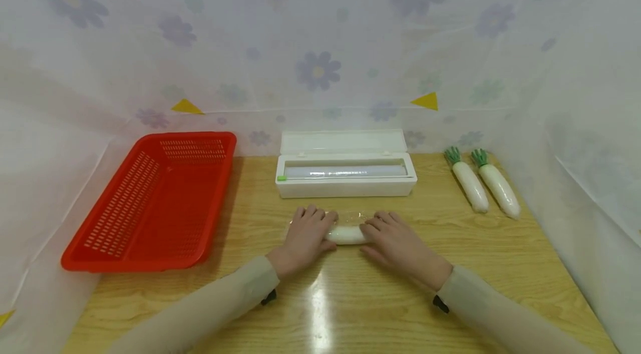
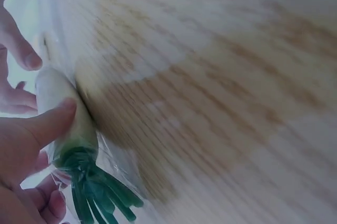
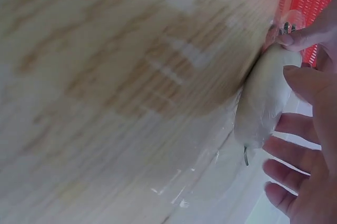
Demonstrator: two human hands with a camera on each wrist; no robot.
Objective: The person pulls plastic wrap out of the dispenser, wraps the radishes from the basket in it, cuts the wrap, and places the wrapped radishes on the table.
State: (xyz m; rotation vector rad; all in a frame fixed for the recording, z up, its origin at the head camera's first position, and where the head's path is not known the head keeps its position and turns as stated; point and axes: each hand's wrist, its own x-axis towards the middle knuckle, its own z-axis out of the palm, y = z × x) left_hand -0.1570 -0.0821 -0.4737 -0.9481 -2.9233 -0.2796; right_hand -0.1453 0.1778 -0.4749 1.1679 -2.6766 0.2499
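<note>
A white radish [image 1: 346, 235] lies crosswise on the table in front of me, with clear plastic wrap [image 1: 356, 216] around it and spreading past its ends. My left hand [image 1: 304, 238] holds its leafy end, thumb on the near side and fingers over the far side; green leaves [image 2: 102, 195] stick out below that hand in the left wrist view. Toward the tapered tip, my right hand [image 1: 399, 242] grips the radish with the thumb in front and spread, bent fingers behind. In the right wrist view, loose film [image 3: 181, 195] trails beyond the tip.
Just behind the hands stands a white wrap dispenser [image 1: 345, 189], lid up, with a film roll [image 1: 345, 171] inside. A red basket [image 1: 207, 220] is on the left. Two wrapped radishes [image 1: 469, 186] lie at the back right. A flowered sheet [image 1: 320, 20] hangs behind the table.
</note>
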